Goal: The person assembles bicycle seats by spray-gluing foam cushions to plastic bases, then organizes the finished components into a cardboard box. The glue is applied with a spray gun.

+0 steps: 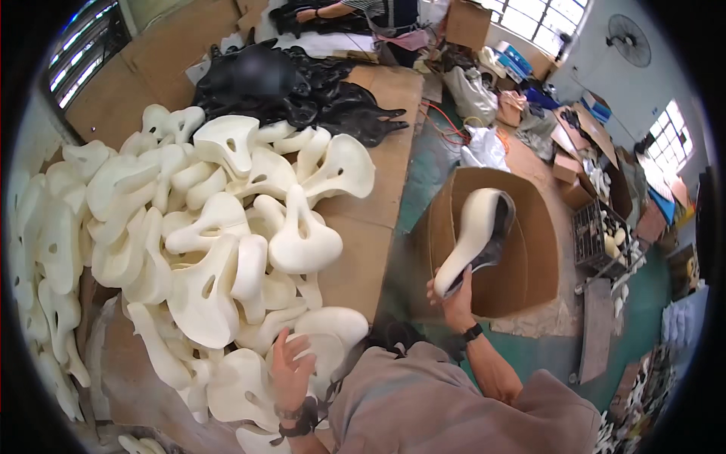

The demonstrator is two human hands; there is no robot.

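Observation:
My right hand [455,296] grips a bicycle saddle [475,227] by its narrow nose and holds it up over a cardboard box [442,200]. Cream foam covers one side of this saddle, and a dark shell shows on the other. My left hand [292,369] hangs with its fingers apart and nothing in them, at the near edge of a heap of cream foam saddle pads [208,291]. A rounded pad [333,327] lies just beyond those fingers. Many of the heaped pads have a slot through the middle.
Black saddle shells [302,87] are piled on the cardboard-covered table [363,261] behind the foam. A co-worker's arm [336,10] reaches over more black pieces at the far end. Right of the box stand a dark crate [597,238] and a flat trolley [596,329].

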